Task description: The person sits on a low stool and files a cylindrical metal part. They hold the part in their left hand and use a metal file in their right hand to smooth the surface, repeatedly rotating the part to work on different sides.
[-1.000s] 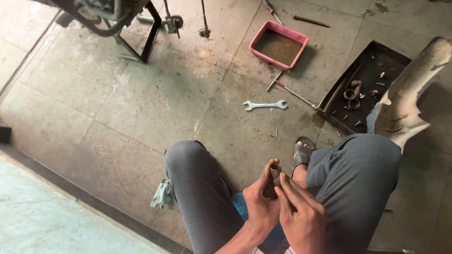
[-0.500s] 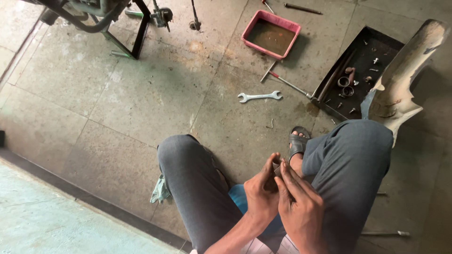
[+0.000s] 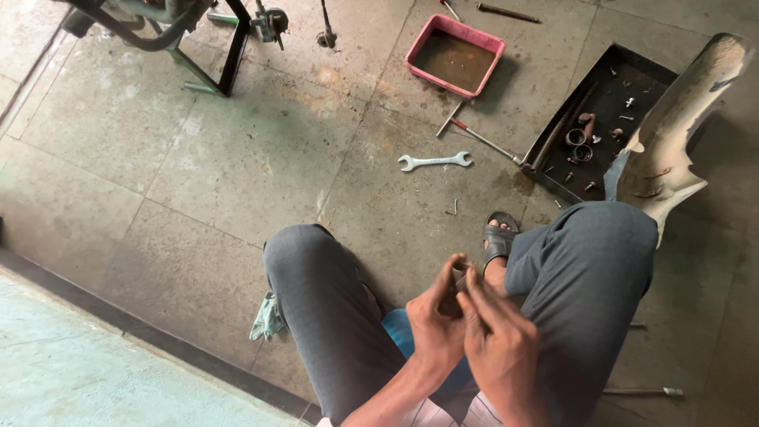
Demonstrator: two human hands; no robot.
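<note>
I sit low with my knees up in grey trousers. My left hand [image 3: 435, 320] and my right hand [image 3: 498, 340] are pressed together between the knees, both gripping a small dark metal part [image 3: 459, 274] whose top shows between the fingers. Most of the part is hidden by my fingers. A sandalled foot [image 3: 498, 237] rests on the stone floor just beyond the hands.
On the floor lie a double-ended spanner [image 3: 435, 161], a T-handle tool [image 3: 478, 136], a pink tray of brown liquid [image 3: 455, 55] and a black tray [image 3: 589, 126] with small metal parts. A worn grey panel [image 3: 672, 126] stands right. A stand frame [image 3: 229, 47] is far left; a rag [image 3: 267, 316] lies by my left leg.
The view has shifted slightly toward the floor ahead. My hands stay together on the small part, with the fingers shifting a little around it.
</note>
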